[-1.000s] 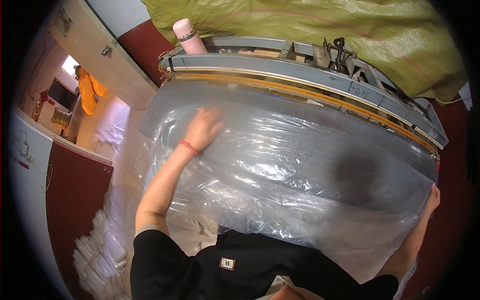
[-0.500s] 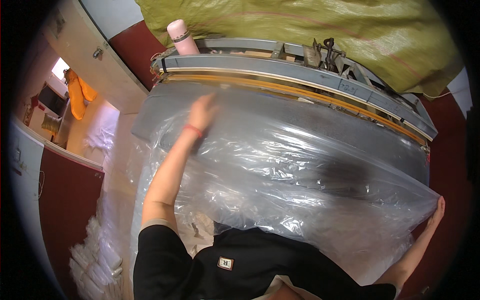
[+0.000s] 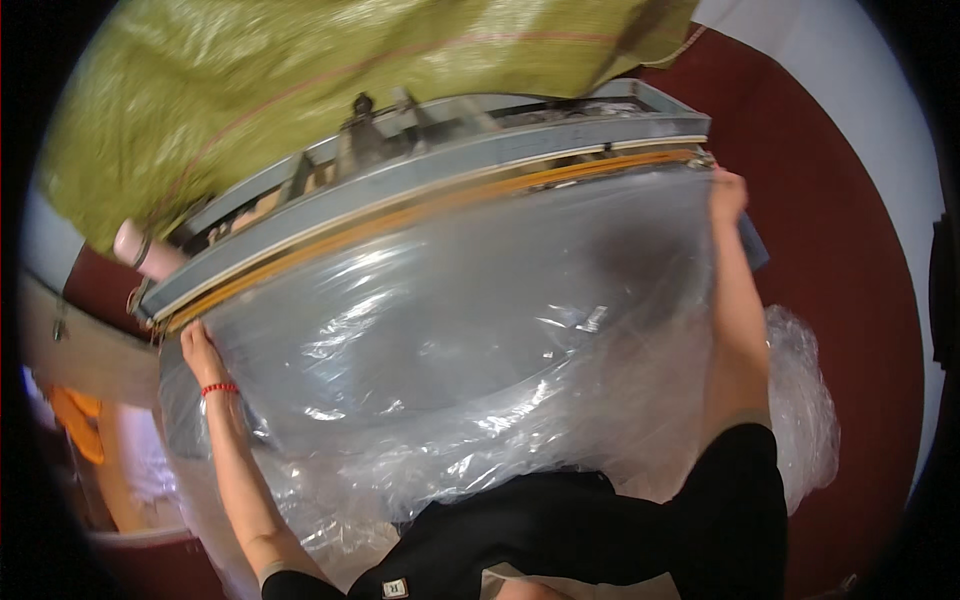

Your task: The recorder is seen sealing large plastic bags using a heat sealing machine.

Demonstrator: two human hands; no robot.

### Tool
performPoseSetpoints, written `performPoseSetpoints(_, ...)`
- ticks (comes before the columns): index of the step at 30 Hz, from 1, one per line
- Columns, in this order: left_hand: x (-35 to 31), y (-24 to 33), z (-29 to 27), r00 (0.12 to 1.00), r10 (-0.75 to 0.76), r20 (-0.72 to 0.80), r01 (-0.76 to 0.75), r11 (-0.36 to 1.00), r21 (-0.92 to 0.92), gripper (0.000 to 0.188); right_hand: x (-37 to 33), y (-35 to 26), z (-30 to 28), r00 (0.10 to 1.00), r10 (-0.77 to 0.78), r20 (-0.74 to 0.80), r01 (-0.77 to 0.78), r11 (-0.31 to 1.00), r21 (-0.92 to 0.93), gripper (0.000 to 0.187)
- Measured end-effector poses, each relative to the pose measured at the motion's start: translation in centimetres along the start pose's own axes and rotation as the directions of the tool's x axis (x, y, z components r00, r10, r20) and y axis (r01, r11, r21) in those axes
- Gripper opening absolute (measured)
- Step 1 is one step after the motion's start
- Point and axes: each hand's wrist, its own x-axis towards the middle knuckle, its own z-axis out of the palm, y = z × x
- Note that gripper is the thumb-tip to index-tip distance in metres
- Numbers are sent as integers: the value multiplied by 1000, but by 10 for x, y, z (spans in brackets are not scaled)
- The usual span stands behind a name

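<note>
A wide clear plastic sheet (image 3: 470, 400) lies stretched over a dark grey table surface and hangs down in creases toward my body. My left hand (image 3: 201, 352), with a red bead bracelet on its wrist, pinches the sheet's far left corner. That hand is close to the left end of a long grey metal bar (image 3: 440, 165). At the bar's right end my right hand (image 3: 728, 195) grips the sheet's far right corner. Orange strips (image 3: 430, 208) run along the near side of the bar, just beyond the sheet's far edge.
A pink bottle (image 3: 148, 250) stands at the bar's far left. Behind the metal frame hangs an olive-green woven tarp (image 3: 330, 70). More crumpled clear plastic (image 3: 800, 410) hangs at the right, near a dark red and white wall (image 3: 850, 260). Orange items (image 3: 78, 420) show through a doorway at left.
My view has swung to the right. My left hand has gone from over the sheet to its far left corner. My right hand has carried the right corner forward to the bar.
</note>
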Motion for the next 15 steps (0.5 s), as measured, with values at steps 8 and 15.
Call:
performPoseSetpoints(8,83,-87,-12,993,67,-99,-67,998,9,17,-25,-34,91,925,296,237,-377,778,502,18)
performPoseSetpoints(15,87,-82,-15,996,89,27,-88,996,-35,16,-25,-40,88,953,292,83,-294,817,496,13)
